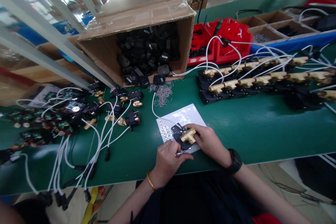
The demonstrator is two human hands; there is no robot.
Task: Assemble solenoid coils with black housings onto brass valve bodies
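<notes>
**Both hands on brass valve, bench edge**

Head cam: L hand [167, 159] curled, fingertips pressed to black base of valve assy [185, 136]. R hand [208, 141] closed round its brass fitting. Assy sits on white sheet [181, 116], green bench [249, 129], white lead trailing off.

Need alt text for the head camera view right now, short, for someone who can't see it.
Two bare hands, left hand and right hand, hold a brass valve with a black body over a white sheet on a green table. Behind lies a tipped cardboard box of black parts; finished valves line the right.
</notes>
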